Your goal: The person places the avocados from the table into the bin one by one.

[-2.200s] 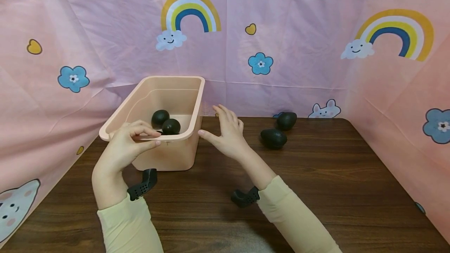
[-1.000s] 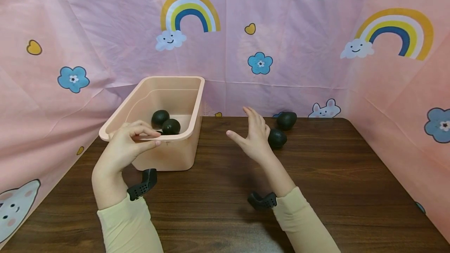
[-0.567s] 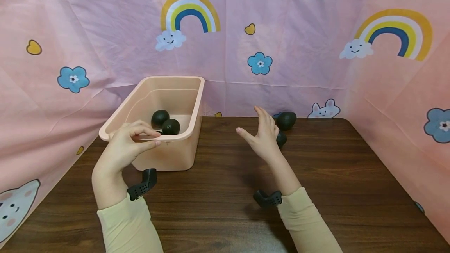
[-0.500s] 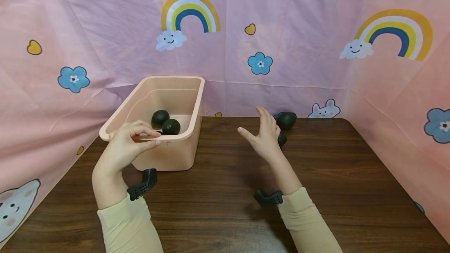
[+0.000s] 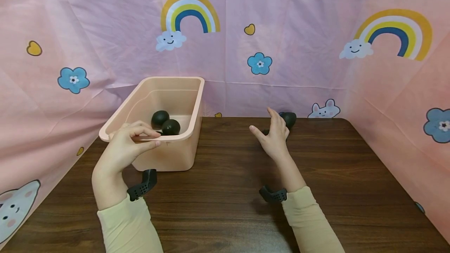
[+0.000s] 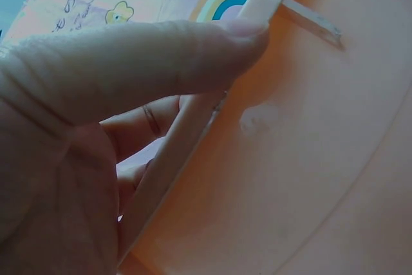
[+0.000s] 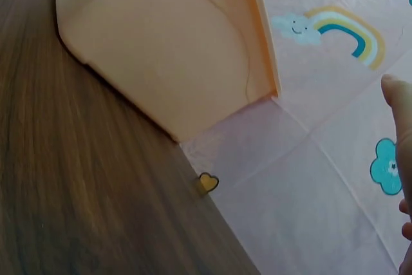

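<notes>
My left hand [image 5: 121,149] pinches the near rim of a peach plastic bin [image 5: 168,155], thumb outside and fingers inside. In the left wrist view the thumb [image 6: 174,56] presses against that rim. Inside the bin lie two dark green avocados [image 5: 160,118] [image 5: 171,127], and a dark sliver shows by the left fingertips. My right hand [image 5: 275,139], fingers spread, is over an avocado [image 5: 266,132] on the table and hides most of it. Just behind, another avocado [image 5: 290,119] is partly covered by the fingers. At the right wrist view's edge, the thumb [image 7: 400,114] stands out straight.
A dark wooden table [image 5: 218,206] carries everything. Its back and sides are bordered by a pink and purple cloth [image 5: 225,50] printed with rainbows, flowers and hearts. The bin stands at the back left, close to the cloth.
My right hand has moved from beside the bin to the right, over the nearer table avocado, its fingers still spread. The left hand and the bin have stayed put.
</notes>
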A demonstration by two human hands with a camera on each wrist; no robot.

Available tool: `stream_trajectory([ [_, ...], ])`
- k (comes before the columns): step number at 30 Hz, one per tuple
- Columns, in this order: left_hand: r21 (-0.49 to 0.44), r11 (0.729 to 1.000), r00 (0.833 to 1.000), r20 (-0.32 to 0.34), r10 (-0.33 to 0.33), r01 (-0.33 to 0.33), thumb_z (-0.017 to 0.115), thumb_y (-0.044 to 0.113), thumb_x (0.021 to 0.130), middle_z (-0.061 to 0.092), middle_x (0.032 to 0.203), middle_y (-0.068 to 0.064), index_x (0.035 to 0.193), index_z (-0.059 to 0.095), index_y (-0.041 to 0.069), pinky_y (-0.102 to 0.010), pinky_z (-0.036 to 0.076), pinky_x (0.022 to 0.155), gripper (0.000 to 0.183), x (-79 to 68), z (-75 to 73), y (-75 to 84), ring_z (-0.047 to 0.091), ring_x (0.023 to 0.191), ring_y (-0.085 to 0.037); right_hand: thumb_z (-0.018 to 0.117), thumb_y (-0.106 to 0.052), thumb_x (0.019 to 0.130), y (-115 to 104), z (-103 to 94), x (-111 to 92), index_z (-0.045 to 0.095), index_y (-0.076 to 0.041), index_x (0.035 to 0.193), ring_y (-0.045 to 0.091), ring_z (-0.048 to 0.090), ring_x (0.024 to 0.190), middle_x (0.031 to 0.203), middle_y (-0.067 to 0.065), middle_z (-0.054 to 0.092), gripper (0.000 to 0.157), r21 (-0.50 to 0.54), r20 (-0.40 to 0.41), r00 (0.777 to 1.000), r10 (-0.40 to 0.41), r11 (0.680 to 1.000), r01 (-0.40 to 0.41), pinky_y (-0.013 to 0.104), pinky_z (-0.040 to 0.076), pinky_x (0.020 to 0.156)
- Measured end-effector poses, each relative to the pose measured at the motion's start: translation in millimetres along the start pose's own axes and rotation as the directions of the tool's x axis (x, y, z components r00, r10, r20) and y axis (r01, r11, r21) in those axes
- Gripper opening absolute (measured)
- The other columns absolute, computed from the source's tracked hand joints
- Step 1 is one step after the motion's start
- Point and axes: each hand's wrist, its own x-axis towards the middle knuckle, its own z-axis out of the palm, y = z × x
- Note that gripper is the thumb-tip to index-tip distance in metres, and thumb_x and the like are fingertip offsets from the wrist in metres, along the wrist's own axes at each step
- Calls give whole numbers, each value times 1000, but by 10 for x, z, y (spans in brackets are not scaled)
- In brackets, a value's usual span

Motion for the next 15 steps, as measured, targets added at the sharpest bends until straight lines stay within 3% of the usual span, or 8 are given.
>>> stream_trajectory([
  [15, -1, 1000, 1000, 3, -1, 1, 79, 7, 79, 62, 92, -2, 94, 74, 4, -19, 44, 66, 16, 4, -3, 9, 42, 99, -10, 61, -53, 89, 274, -31, 12, 22, -12, 150, 32, 13, 139, 153, 12, 23, 84, 10, -63, 998, 32, 999, -31, 60, 7, 103],
])
